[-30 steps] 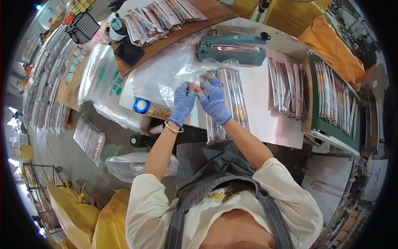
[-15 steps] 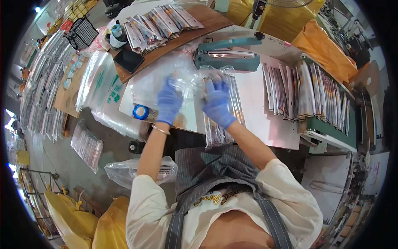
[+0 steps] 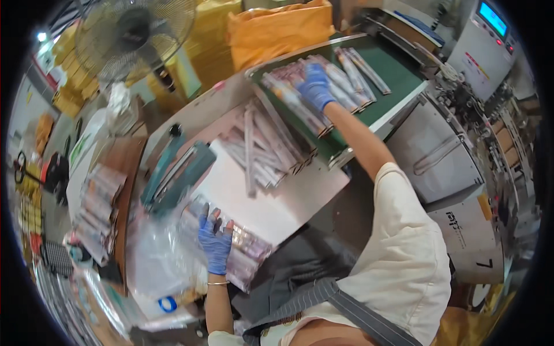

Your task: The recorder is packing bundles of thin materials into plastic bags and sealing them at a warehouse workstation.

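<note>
My left hand (image 3: 215,239), in a blue glove with bare fingertips, lies with spread fingers on a clear plastic bag of slim packets (image 3: 248,254) at the table's near edge. At the far right, my gloved right hand (image 3: 316,86) reaches over a row of slim printed packets (image 3: 340,86) on a green conveyor belt (image 3: 398,75). Its fingers stretch out and touch the packets' tops, with their tips partly blurred. Between the hands, a loose pile of similar packets (image 3: 265,144) lies on the white tabletop (image 3: 300,199).
A teal bag sealer (image 3: 179,176) stands left of the pile. Clear plastic bags (image 3: 161,248) and a blue tape roll (image 3: 167,304) lie near my left hand. More packets (image 3: 98,210) rest on a brown board. Behind are a fan (image 3: 135,34) and an orange sack (image 3: 280,29).
My view has turned to the right. My right hand has left the bag and moved over to the belt's packets. The packets standing on the table's right now lie in a pile.
</note>
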Available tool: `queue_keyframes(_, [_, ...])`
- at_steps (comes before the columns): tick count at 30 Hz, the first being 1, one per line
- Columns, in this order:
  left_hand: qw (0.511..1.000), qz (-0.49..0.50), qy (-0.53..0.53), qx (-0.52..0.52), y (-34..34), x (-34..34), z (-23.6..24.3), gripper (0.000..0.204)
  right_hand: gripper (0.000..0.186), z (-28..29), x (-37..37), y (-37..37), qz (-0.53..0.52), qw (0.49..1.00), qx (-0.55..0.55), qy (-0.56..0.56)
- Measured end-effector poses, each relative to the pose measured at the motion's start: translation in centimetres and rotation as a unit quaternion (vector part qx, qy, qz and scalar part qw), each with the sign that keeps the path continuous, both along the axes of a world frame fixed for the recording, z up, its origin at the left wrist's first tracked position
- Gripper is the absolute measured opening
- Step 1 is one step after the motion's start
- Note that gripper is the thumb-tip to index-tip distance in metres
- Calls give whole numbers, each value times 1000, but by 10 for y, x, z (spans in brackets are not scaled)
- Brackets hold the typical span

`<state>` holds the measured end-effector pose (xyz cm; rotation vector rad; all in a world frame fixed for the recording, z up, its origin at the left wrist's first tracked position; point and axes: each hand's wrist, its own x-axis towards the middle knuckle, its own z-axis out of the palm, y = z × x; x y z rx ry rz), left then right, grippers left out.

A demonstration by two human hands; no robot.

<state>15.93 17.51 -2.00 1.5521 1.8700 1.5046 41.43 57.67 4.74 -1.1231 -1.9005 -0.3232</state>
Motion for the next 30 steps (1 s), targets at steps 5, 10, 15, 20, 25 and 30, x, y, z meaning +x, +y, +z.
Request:
queue_keyframes(5, [987,10,-17,-162,109,0,-68,72,75,32,146,61,-362,885,-289,-50])
queue_keyframes(10, [988,24,12,-155,184,17,-96,88,54,26,86,57,-73,908,-366,-191])
queue_keyframes(15, [973,-19,-216,-72,215,47,-88,93,59,32,-39,-57,93,922,-341,-155])
queue_keyframes(20, [930,172,-326,-17,228,20,-77,85,67,-28,-115,-87,-21,907,-393,-154])
queue_keyframes(25, [930,115,-339,-79,219,3,-79,111,75,-118,-105,-58,-4,859,-511,43])
queue_keyframes(30, [914,227,-155,-298,207,0,-37,122,72,-101,-105,-74,40,795,-604,33])
